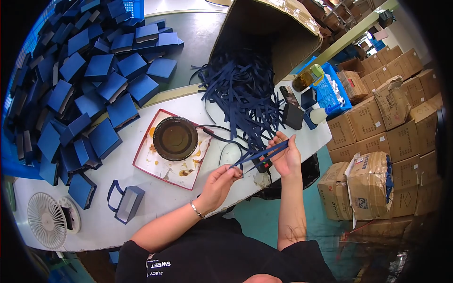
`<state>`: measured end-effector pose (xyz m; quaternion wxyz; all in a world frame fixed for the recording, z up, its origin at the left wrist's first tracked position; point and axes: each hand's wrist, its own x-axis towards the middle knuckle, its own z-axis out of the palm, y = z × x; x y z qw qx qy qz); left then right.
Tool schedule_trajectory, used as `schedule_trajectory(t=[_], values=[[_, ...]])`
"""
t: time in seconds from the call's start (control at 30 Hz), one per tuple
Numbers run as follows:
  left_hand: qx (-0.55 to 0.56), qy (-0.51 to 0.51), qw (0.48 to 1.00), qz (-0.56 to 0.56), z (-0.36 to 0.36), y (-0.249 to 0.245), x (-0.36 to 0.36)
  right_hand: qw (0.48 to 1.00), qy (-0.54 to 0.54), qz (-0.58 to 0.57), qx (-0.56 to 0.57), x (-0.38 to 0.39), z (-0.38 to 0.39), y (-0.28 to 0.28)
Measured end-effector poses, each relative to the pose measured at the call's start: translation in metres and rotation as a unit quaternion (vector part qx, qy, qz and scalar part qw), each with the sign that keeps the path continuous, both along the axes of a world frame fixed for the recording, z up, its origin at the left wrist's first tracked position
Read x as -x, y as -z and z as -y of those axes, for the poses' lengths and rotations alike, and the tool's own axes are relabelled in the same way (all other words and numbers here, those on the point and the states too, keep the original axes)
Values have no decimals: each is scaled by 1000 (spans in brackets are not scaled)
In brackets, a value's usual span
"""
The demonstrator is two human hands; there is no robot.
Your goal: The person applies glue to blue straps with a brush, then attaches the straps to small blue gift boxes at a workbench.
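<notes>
Dark blue ribbon strips point(259, 154) stretch between my two hands above the front edge of the white table. My left hand point(218, 187), with a bracelet at its wrist, pinches them at one end. Over on the other side, my right hand point(287, 158) is turned palm up, the ribbon ends caught between thumb and fingers. Behind the hands, a tangled heap of blue ribbons point(240, 96) spills from a tipped cardboard box point(295, 45). A round dark pot point(175, 138) sits on a stained red-rimmed tray point(163, 172) left of my hands.
Many blue boxes point(113, 87) pile up at the left. One small box with a ribbon loop point(129, 203) stands near a white fan point(47, 220). A black box point(293, 116) and a blue basket point(336, 92) are at the right. Cartons point(370, 186) stack beyond the table.
</notes>
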<state>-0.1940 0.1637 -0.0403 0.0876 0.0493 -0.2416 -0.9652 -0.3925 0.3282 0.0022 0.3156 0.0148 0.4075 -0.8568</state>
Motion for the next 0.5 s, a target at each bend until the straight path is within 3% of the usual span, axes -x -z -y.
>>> schedule_trajectory(t=[0.2, 0.23, 0.33, 0.37, 0.43, 0.5], values=[[-43, 39, 998, -10, 0, 21, -4, 981, 165, 85, 62, 15, -15, 9], [-55, 43, 997, -9, 0, 26, -5, 977, 164, 82, 111, 19, -20, 11], [7, 61, 997, 55, 4, 29, -9, 969, 195, 108, 109, 18, -30, -9], [61, 66, 991, 101, 5, 26, -11, 976, 99, 74, 181, 17, -41, -9], [167, 75, 964, 191, 9, 7, -17, 997, 27, -70, 29, -1, -42, -36], [379, 46, 909, 167, 12, 3, -40, 976, -27, -161, -143, -29, -33, -66]])
